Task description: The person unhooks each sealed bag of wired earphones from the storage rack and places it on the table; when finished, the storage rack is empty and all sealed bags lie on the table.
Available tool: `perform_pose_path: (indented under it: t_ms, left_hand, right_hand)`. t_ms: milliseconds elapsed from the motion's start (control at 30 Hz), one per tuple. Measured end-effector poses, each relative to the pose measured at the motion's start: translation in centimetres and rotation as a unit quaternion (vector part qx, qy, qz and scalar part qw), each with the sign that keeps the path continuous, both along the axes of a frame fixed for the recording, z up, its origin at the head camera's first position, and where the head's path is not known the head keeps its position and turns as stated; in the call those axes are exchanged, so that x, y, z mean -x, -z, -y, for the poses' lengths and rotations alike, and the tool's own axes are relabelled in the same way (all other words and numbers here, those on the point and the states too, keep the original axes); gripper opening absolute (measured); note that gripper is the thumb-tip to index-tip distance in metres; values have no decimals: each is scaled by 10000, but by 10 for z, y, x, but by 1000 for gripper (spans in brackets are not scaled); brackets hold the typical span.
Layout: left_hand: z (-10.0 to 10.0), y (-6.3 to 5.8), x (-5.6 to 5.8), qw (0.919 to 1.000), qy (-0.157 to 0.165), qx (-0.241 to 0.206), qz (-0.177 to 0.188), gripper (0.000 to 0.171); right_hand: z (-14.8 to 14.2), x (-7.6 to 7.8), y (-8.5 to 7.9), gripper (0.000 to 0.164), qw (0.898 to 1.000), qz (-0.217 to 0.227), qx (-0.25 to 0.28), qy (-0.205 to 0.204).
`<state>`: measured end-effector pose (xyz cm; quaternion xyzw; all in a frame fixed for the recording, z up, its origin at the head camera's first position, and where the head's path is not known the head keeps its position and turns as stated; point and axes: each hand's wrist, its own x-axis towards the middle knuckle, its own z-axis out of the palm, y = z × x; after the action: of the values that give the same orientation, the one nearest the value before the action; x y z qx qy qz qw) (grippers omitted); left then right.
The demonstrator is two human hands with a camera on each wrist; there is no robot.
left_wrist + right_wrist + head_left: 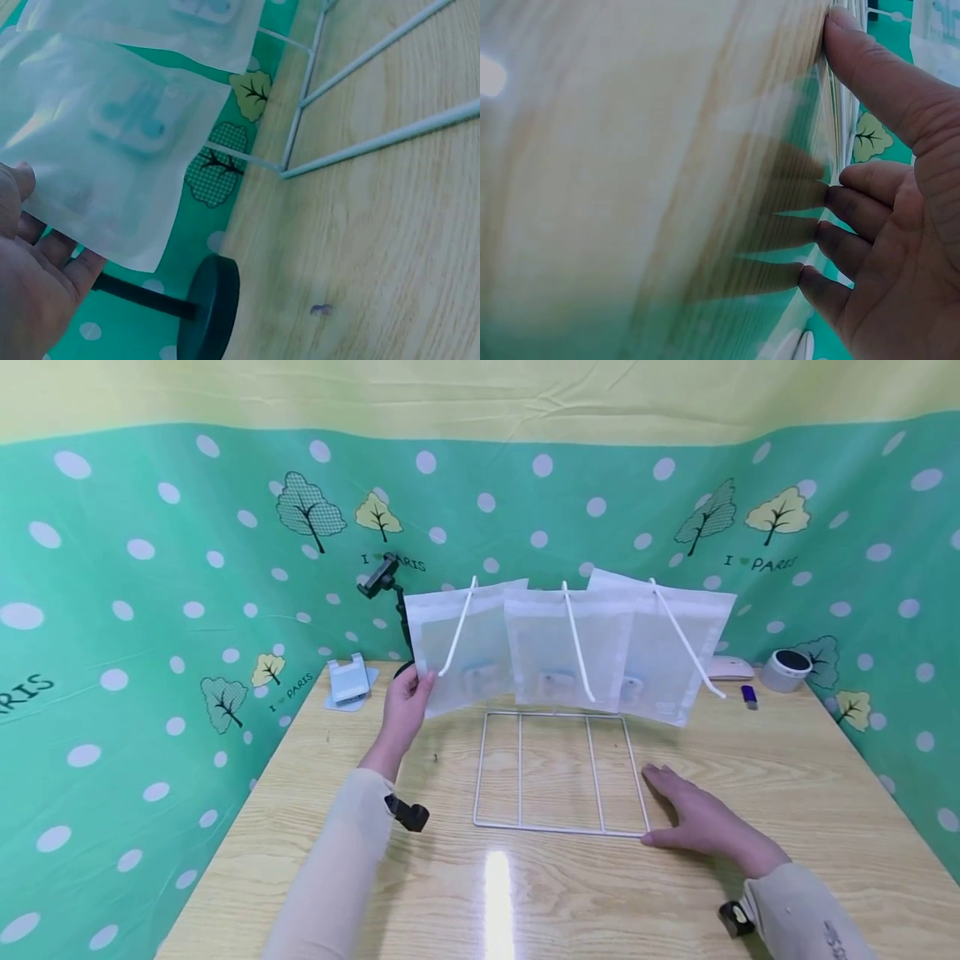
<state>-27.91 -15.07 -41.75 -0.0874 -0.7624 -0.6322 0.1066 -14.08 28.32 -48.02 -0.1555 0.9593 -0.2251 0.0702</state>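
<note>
A white wire rack (555,829) lies flat on the wooden table (787,777), with thin hooks rising from its far side. Three translucent white bags hang on the hooks: a left bag (465,647), a middle bag (555,647) and a right bag (667,652). My left hand (405,706) pinches the lower left edge of the left bag (112,150) between thumb and fingers (60,259). My right hand (693,814) lies flat on the table at the rack's near right corner, fingers (855,187) spread, thumb against the wire.
A black clamp stand (382,578) with a round base (214,307) stands behind the left bag. A small white holder (348,681) sits at the back left. A white mouse (729,668), a round speaker (786,670) and a blue stick (748,695) lie back right. Green dotted cloth surrounds the table.
</note>
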Motion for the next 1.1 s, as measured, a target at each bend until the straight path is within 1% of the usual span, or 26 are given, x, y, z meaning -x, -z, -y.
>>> perform_pose_path:
  t_ms: [233, 400, 533, 800, 967, 1100]
  left_hand:
    - [-1, -9, -1, 9988, -249, -267, 339, 35]
    - [-1, -13, -3, 9979, -390, -316, 399, 36]
    - [-1, -13, -5, 9980, -448, -307, 334, 35]
    - [1, -15, -12, 9969, -607, -466, 160, 32]
    - [2, -16, -17, 9972, -587, -449, 57, 31]
    - [1, -17, -22, 9972, -578, -450, -169, 30]
  right_hand:
    - [0, 1, 0, 110, 10000, -17, -34, -10]
    - [1, 1, -1, 110, 10000, 27, -45, 38]
    - [2, 1, 0, 110, 9999, 52, -41, 75]
    - [2, 2, 4, 112, 9999, 47, -34, 103]
    - [2, 0, 4, 113, 10000, 44, -18, 70]
    - [2, 0, 3, 112, 9999, 15, -2, 100]
